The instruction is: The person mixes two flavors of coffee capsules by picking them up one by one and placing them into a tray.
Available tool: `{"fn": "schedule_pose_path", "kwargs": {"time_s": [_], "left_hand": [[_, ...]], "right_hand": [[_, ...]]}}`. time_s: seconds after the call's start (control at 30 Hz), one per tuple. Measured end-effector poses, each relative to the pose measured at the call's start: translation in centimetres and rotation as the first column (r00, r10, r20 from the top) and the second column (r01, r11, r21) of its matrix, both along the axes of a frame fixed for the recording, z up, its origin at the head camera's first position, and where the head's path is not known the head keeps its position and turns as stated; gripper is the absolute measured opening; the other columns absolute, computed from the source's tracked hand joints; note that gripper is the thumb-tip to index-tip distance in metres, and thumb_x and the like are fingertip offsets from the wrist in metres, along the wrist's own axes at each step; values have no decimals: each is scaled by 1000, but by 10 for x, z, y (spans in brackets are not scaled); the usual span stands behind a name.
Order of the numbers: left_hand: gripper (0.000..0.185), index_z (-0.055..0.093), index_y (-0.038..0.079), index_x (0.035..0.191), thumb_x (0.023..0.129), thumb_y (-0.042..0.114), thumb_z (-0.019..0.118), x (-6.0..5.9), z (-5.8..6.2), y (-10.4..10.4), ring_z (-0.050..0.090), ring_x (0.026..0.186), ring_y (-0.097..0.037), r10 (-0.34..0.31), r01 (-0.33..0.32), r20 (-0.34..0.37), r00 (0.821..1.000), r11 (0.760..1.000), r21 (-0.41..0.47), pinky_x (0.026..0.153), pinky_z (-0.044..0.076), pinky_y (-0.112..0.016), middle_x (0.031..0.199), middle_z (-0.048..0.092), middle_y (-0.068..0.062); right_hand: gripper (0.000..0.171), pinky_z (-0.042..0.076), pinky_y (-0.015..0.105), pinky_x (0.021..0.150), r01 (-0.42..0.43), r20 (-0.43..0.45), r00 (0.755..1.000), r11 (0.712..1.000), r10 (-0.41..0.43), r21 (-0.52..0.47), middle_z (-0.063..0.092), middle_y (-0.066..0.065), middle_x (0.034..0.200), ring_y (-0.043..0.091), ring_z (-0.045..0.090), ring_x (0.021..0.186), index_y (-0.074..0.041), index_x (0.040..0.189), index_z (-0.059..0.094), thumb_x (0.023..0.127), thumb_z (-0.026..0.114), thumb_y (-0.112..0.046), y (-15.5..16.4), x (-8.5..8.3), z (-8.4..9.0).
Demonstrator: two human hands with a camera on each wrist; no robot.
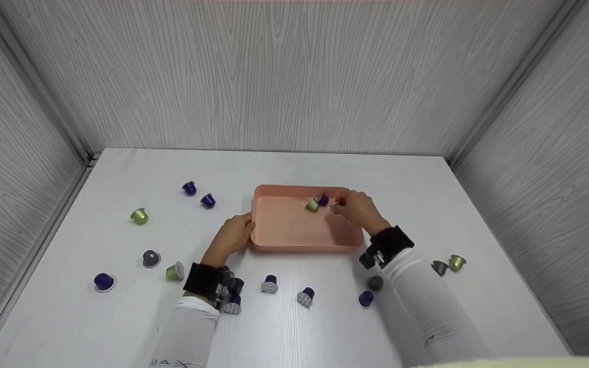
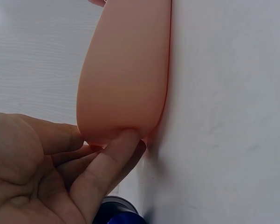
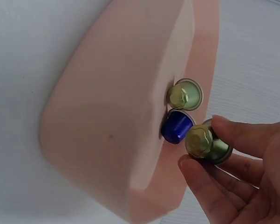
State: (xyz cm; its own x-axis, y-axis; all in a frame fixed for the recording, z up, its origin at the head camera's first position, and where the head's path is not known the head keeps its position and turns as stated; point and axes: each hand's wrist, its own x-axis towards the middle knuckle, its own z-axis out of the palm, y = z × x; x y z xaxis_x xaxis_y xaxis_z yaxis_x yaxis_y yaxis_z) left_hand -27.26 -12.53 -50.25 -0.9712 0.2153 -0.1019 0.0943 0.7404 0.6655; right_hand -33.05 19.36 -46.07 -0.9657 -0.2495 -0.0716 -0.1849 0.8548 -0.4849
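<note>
Nearest: two purple capsules, a left one (image 1: 269,284) and a right one (image 1: 306,297), lie on the white table (image 1: 294,337) in front of the tray (image 1: 289,230). More capsules lie scattered to both sides (a few partly hidden by the wrists).

Left hand (image 1: 233,232): thumb and fingers pinch the tray's left end, apparently steadying it. Right hand (image 1: 358,209): clamped on a green capsule (image 3: 199,141) between thumb and fingers, over the right part of the tray. Hands well apart. Height above the tray floor: cannot tell.

Inside the tray, toward its far wall, one green-gold capsule (image 1: 312,205) sits just beside a blue-purple capsule (image 1: 323,200). Step in hand looks like loading the tray, this piece at the placing stage. Next move likely calls for lowering it and parting the right fingers without knocking that pair, left grip kept light; then another loose capsule.

Farther, left of the tray: two more purple capsules, one here (image 1: 208,201). Wood-grain panel (image 1: 274,76) behind everything.
</note>
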Motion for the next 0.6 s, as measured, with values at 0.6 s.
{"fn": "schedule_pose_path", "kwargs": {"time_s": [0.6], "left_hand": [[40, 49, 3, 143, 104, 15, 43, 0, -1, 1, 56, 93, -28, 18, -18, 21, 1000, 1000, 1, 82, 43, -42, 109, 61, -14]], "right_hand": [[19, 49, 41, 76, 129, -41, 991, 990, -127, 54, 67, 11, 92, 27, 61, 84, -2, 100, 69, 92, 66, -19, -6, -13, -21]]}}
